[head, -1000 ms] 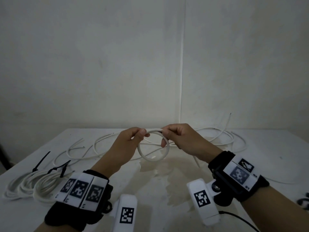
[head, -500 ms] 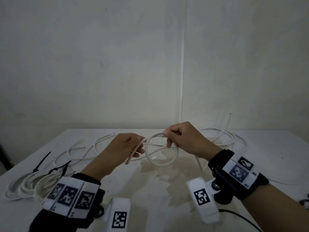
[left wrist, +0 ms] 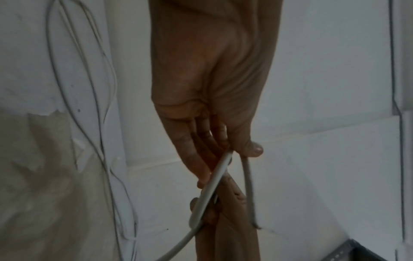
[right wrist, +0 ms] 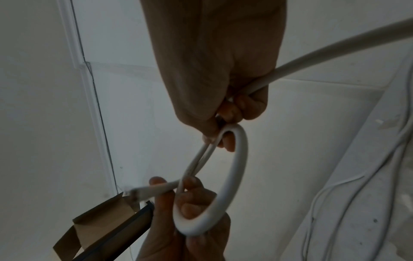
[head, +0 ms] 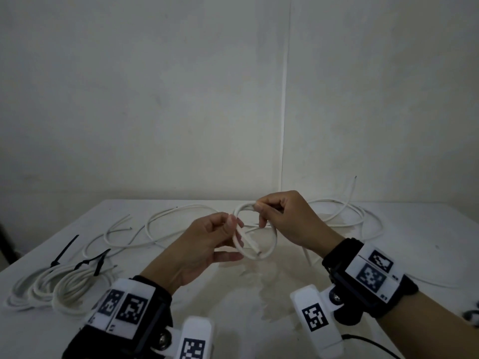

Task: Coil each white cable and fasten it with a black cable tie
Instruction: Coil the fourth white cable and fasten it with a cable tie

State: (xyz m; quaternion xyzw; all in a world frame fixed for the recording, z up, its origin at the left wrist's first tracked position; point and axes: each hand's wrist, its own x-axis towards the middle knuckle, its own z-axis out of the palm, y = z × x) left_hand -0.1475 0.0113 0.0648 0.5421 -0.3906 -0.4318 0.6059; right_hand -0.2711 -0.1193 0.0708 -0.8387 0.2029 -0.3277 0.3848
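Holding one small loop of white cable above the bench, both grips closed on it: right hand pinching loop top, left hand pinching its left side near the free end. Left of loop: tied coils, black cable ties.

Dark object cut off, right edge.

Both forearms reach forward side by side in black wrist straps, the left hand palm-up with thumb pinching against fingers, the right hand slightly higher, knuckles up, fingers curled closed.
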